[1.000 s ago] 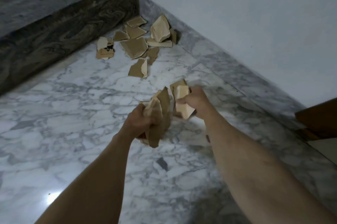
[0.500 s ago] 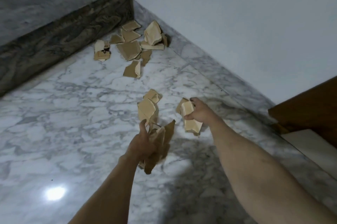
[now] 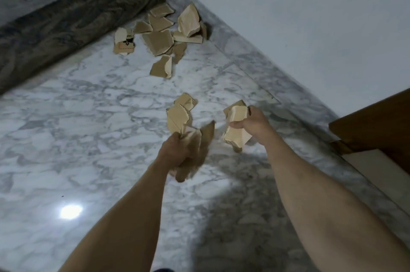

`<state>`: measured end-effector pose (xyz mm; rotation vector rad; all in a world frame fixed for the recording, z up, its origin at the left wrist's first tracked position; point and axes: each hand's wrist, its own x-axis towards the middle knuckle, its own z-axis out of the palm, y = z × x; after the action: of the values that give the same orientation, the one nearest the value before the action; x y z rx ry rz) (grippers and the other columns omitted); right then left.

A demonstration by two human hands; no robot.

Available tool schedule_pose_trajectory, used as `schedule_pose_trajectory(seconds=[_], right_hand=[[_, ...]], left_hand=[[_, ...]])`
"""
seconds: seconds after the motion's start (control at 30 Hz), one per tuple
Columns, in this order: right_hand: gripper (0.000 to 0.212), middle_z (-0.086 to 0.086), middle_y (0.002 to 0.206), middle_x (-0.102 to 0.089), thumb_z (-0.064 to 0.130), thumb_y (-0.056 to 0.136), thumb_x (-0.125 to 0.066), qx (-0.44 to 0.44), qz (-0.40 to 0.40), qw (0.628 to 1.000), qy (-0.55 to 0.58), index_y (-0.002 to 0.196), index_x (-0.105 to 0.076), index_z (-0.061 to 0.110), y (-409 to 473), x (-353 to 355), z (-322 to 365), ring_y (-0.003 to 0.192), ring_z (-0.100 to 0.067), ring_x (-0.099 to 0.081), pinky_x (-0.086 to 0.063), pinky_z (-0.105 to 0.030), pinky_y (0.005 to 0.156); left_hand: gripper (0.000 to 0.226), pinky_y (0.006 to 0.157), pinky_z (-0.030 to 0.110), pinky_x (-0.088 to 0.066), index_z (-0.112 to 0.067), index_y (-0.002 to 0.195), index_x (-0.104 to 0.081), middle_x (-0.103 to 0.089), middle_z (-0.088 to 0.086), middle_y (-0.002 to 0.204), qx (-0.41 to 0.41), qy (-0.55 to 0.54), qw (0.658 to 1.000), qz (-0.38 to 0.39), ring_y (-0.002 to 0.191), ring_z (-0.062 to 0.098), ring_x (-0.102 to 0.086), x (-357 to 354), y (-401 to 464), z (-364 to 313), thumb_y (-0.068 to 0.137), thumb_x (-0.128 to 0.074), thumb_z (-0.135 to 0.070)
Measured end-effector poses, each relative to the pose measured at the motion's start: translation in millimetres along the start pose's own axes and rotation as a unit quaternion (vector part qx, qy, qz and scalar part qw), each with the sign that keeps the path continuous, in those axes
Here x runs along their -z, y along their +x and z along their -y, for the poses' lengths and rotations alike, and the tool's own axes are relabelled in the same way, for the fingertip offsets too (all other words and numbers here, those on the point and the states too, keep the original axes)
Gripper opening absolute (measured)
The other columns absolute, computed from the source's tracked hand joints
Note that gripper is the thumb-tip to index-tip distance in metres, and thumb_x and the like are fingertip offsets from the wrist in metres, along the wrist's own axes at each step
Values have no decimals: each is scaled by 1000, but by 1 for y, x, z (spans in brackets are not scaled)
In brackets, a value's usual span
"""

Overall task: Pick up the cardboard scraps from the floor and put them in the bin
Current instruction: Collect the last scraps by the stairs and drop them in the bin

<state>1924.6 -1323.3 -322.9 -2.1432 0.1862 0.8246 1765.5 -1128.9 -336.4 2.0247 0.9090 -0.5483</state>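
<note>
Left hand (image 3: 175,152): grips a bunch of scraps (image 3: 179,116);
Right hand (image 3: 253,123): clenches pale scraps (image 3: 236,136);
Floor (image 3: 88,116): scrap pile (image 3: 164,36) by step (image 3: 66,16)

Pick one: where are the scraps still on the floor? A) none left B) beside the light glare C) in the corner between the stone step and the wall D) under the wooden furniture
C: the loose scraps lie on the marble floor where the stone step meets the wall; the left hand and right hand each grip more.
</note>
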Motion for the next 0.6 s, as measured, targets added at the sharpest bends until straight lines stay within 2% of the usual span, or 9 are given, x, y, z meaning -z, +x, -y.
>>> schedule_pose_trajectory(seconds=[0.07, 0.17, 0.23, 0.27, 0.3, 0.37, 0.47, 0.53, 0.6], right_hand=[[59, -3, 111, -60, 14, 70, -88, -25, 21, 999, -16, 117, -52, 12, -9, 10, -8, 102, -24, -57, -48, -33, 81], [40, -2, 102, -62, 25, 74, -81, -51, 54, 994, -74, 104, -55, 15, -20, -2, -30, 92, -20, -59, -49, -32, 74], [31, -2, 92, -59, 30, 82, -72, -17, 56, 990, -125, 99, -52, 13, -28, -20, -46, 82, -22, -58, -47, -31, 65], [36, -1, 91, -57, 26, 83, -74, 0, 43, 988, -149, 103, -48, 12, -31, -28, -53, 82, -23, -57, -43, -31, 61], [44, -3, 96, -58, 22, 80, -77, 18, 19, 982, -187, 109, -46, 11, -34, -35, -58, 87, -25, -58, -41, -30, 63], [54, -11, 110, -62, 23, 75, -82, 36, -37, 976, -212, 116, -50, 6, -33, -46, -62, 102, -31, -60, -43, -30, 71], [44, -12, 112, -69, 24, 75, -82, 33, -62, 970, -232, 112, -66, 7, -34, -51, -56, 106, -30, -65, -47, -26, 76], [39, -11, 110, -71, 25, 75, -81, 36, -69, 964, -252, 109, -69, 9, -34, -52, -54, 104, -29, -66, -50, -27, 77], [37, -10, 111, -70, 27, 77, -78, 43, -80, 962, -259, 108, -67, 10, -39, -52, -53, 105, -31, -65, -50, -31, 80]], left_hand=[[61, 82, 38, -49, -7, 116, -56, -65, 13, 111, -21, -22, 999, -28, 105, 35, -61, 15, 13, -12, 68, -63, -43], [52, 92, 43, -50, -7, 117, -60, -64, 15, 117, 0, 28, 996, -90, 111, 37, -59, 29, 41, -27, 77, -71, -39], [46, 103, 45, -41, -12, 115, -57, -46, 15, 131, 40, 119, 984, -127, 123, 38, -43, 29, 53, -35, 82, -68, -43], [48, 107, 45, -37, -13, 120, -56, -37, 14, 136, 52, 139, 980, -136, 127, 38, -35, 27, 58, -36, 84, -66, -43], [50, 108, 45, -35, -11, 127, -55, -31, 14, 140, 50, 146, 979, -136, 129, 39, -32, 25, 60, -39, 86, -64, -40], [50, 106, 44, -38, -6, 132, -52, -34, 17, 139, 34, 149, 981, -116, 126, 41, -37, 24, 65, -40, 88, -61, -29], [47, 100, 46, -46, -3, 124, -53, -42, 21, 129, 13, 106, 988, -108, 117, 42, -49, 22, 64, -43, 85, -51, -28], [46, 102, 48, -45, -3, 125, -52, -44, 22, 129, 10, 80, 990, -120, 116, 43, -51, 21, 58, -47, 88, -51, -30], [45, 104, 47, -38, -6, 128, -50, -48, 22, 130, 10, 104, 985, -134, 121, 43, -45, 20, 52, -47, 92, -50, -33]])
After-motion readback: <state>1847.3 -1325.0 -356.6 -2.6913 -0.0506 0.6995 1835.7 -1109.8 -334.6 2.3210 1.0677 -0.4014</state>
